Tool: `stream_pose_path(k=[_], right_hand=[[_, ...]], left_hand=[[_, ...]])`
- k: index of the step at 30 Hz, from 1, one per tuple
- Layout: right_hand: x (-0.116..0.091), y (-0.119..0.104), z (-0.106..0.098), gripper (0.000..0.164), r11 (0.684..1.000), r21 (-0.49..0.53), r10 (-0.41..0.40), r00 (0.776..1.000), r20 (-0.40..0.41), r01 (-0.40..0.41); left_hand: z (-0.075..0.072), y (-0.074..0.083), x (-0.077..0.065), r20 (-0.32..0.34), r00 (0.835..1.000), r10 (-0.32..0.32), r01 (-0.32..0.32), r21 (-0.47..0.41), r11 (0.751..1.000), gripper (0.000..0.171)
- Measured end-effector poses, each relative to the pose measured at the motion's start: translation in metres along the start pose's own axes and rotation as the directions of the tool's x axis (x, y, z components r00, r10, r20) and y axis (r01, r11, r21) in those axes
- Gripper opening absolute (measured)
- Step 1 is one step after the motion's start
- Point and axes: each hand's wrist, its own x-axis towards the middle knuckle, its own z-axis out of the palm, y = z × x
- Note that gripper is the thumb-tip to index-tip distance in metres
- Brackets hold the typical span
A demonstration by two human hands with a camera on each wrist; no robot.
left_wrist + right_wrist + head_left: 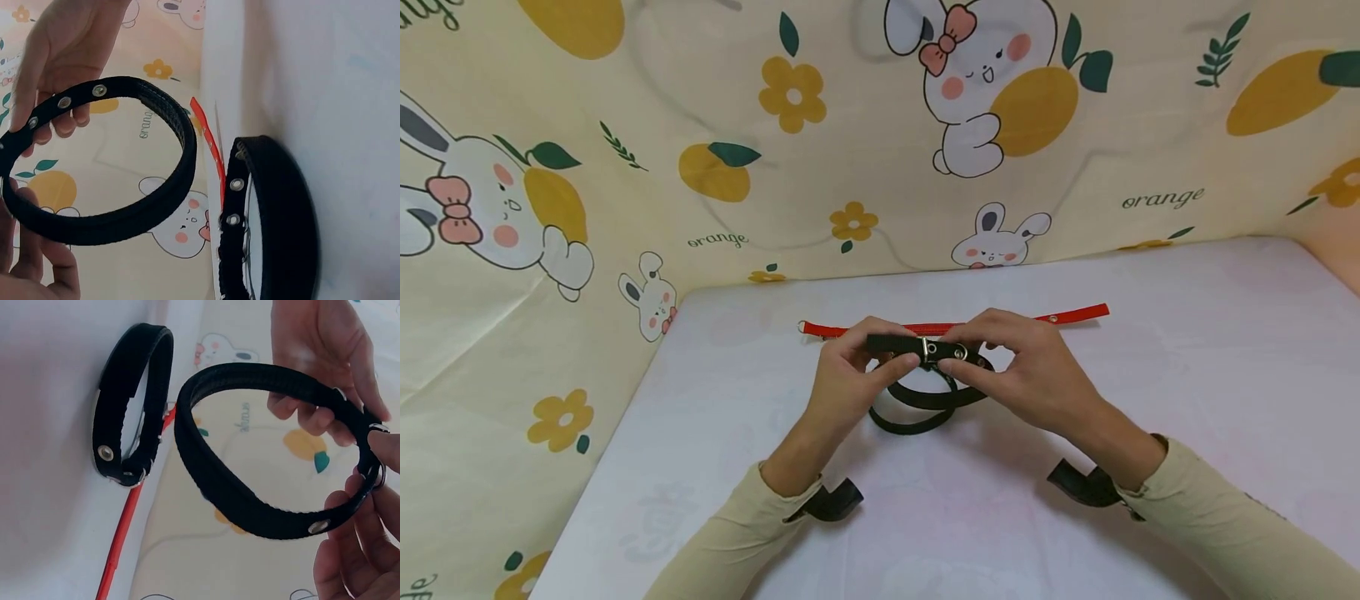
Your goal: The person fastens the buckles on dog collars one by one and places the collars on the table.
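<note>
The left hand and the right hand both pinch one black collar, its buckle between them, its loop raised above the white surface; a second black collar rests lower, slightly left, on that surface; a red strap lies on the far side.

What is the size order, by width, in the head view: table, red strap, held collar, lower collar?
1. Table
2. Red strap
3. Held collar and lower collar: unsure, the held one is nearer the camera.
</note>
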Motion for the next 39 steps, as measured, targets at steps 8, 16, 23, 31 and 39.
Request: stream_pose_path(k=[8, 16, 23, 31, 39], right_hand=[[-0.0009, -0.0035, 0.0021, 0.029, 1.0, 0.006, 0.014, 0.998, 0.059, -0.014], [-0.0016, -0.0028, 0.0043, 0.024, 0.999, -0.007, 0.033, 0.998, 0.049, -0.033], [-0.0012, -0.0002, 0.0013, 0.023, 0.998, -0.041, 0.047, 0.997, 0.053, -0.045], [0.0003, 0.0021, -0.0007, 0.02, 0.998, -0.05, 0.035, 0.997, 0.064, -0.032], [0.0002, 0.0027, 0.0003, 0.021, 0.998, -0.053, 0.04, 0.997, 0.07, -0.036]], left_hand=[[0.0052, 0.0012, -0.0019, 0.008, 1.0, 0.0, 0.0, -0.009, 1.0, 0.021], [0.0068, -0.0001, -0.0015, 0.01, 1.0, 0.017, -0.017, 0.01, 1.0, 0.022], [0.0054, 0.0002, -0.0013, -0.034, 0.999, 0.018, -0.018, 0.01, 1.0, 0.022], [0.0022, 0.0006, -0.0007, -0.101, 0.995, -0.016, 0.014, -0.024, 1.0, 0.02], [0.0032, 0.0022, -0.0002, -0.124, 0.99, -0.067, 0.056, -0.09, 0.994, 0.022]])
